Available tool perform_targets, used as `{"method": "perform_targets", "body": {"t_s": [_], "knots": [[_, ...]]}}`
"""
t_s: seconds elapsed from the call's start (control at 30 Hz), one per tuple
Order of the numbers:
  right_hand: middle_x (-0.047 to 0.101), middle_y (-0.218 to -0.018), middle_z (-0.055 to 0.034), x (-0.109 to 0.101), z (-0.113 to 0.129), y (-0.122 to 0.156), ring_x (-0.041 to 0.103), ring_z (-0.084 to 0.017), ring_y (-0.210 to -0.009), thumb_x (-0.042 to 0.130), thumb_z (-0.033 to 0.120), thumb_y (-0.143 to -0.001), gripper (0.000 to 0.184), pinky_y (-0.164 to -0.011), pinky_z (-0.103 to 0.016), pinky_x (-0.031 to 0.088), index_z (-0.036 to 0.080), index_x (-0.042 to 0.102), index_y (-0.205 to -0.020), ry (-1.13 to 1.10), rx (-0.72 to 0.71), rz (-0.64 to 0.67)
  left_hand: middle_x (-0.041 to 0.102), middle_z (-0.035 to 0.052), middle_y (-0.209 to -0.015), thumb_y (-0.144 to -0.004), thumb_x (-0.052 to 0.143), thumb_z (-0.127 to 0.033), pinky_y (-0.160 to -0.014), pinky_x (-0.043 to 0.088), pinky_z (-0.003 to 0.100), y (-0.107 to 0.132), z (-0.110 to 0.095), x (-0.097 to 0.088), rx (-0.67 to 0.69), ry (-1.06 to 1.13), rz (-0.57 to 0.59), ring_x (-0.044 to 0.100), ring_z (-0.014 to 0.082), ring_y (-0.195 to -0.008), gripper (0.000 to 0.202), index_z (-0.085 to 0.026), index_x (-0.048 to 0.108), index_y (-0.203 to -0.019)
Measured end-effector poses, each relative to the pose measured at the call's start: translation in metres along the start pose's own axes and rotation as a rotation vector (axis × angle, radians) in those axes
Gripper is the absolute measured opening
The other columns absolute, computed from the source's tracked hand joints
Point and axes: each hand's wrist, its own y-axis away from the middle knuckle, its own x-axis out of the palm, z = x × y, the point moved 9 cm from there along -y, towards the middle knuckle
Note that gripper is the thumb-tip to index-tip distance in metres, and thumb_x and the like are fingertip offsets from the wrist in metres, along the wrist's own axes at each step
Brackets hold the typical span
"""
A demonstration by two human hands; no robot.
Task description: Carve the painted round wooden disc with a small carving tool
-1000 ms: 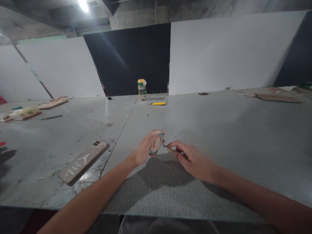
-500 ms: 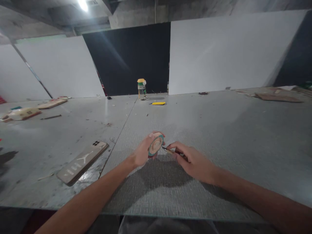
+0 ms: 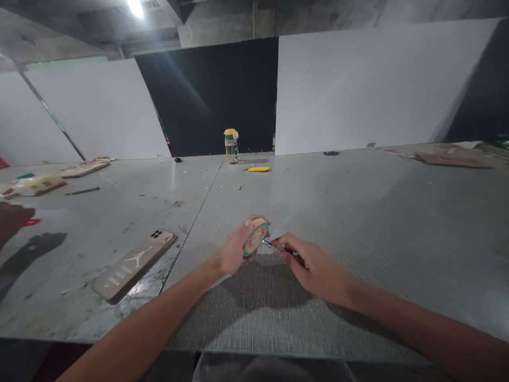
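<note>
My left hand (image 3: 234,246) is wrapped round a small round wooden disc (image 3: 255,240) with a teal rim, lifted above the table and tilted. Its pale face, with ring-like shapes on it, is turned toward my right hand (image 3: 304,260). That hand pinches a slim tool with a wooden handle (image 3: 277,247) and a shiny metal front end. The tool's tip meets the lower right edge of the disc or lies just beside it; whether it is a brush or a blade is too small to tell.
Left of my forearm lies a phone (image 3: 135,265) in a Jordan-logo case. A yellow utility knife (image 3: 258,169) and a drink bottle (image 3: 231,146) are farther back. Another person's hand (image 3: 16,217) reaches in at the left, by a red item (image 3: 32,222).
Another person's hand and its shadow have come in at the left edge. The disc has turned slightly in my left hand; my right hand has barely shifted.
</note>
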Motion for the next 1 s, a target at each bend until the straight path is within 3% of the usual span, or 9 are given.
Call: {"method": "perform_targets", "body": {"t_s": [0.17,0.6,0.83,1.0], "knots": [[0.066,-0.093,-0.005,0.0,0.0,0.0,0.061,-0.018,-0.081,0.036,0.019,-0.096,0.019,-0.068,-0.028,0.043,0.022,0.052,-0.106,-0.067,0.017,-0.017,0.055,0.0042,-0.086,-0.087,0.028,-0.065,-0.039,0.029,0.021,0.0,0.001,0.001,0.011,0.051,-0.012,0.035,0.005,-0.043,0.057,-0.016,0.049,-0.109],[0.067,-0.093,-0.0051,0.002,-0.007,-0.002,0.06,-0.017,-0.08,0.039,0.017,-0.094,0.02,-0.068,-0.027,0.043,0.022,0.055,-0.106,-0.059,-0.028,-0.033,0.055,0.0042,-0.085,-0.085,0.031,-0.066,-0.039,0.031,0.021,-0.003,0.01,-0.002,-0.045,0.107,-0.012,0.039,0.0059,-0.045,0.06,-0.015,0.05,-0.108],[0.061,-0.074,-0.0009,0.001,-0.012,-0.005,0.052,-0.014,-0.06,0.04,0.021,-0.094,0.022,-0.055,-0.025,0.036,0.022,0.055,-0.11,-0.06,0.045,0.001,0.056,0.005,-0.088,-0.085,0.03,-0.067,-0.039,0.032,0.021,-0.006,0.018,-0.009,-0.078,0.042,-0.073,0.039,0.0068,-0.047,0.062,-0.015,0.051,-0.112],[0.063,-0.081,-0.0033,-0.001,-0.016,-0.006,0.056,-0.016,-0.067,0.038,0.024,-0.095,0.024,-0.058,-0.026,0.038,0.023,0.054,-0.114,-0.051,0.059,-0.014,0.057,0.0057,-0.09,-0.085,0.029,-0.067,-0.039,0.032,0.019,-0.008,0.018,-0.015,-0.072,-0.001,-0.088,0.038,0.0072,-0.049,0.064,-0.015,0.051,-0.115]]}}
